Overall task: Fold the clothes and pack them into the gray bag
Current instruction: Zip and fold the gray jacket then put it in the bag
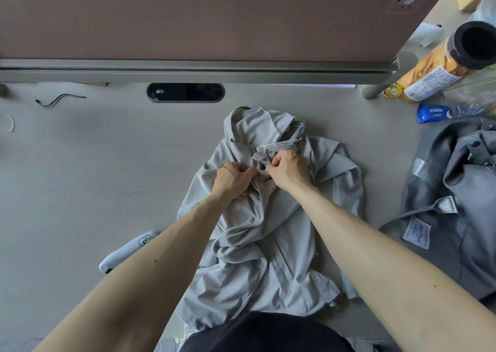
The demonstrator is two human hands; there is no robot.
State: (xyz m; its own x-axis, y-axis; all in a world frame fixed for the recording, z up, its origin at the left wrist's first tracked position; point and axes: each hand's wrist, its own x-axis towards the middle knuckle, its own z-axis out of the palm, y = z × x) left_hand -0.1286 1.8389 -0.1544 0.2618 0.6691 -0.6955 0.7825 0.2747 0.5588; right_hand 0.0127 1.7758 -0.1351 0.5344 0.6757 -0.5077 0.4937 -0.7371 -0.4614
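Both hands, the left hand (233,177) and the right hand (288,169), pinch the jacket (268,244) near its collar, and a hard tug could bunch the cloth up more.

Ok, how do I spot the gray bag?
On the pale desk, look right of the light gray jacket. The gray bag slumps there, nearer than a blue packet. It is darker than the jacket, with straps and a sewn label.

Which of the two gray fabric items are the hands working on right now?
The light gray jacket at centre: left hand and right hand pinch it near the collar. The darker gray bag lies untouched at the right.
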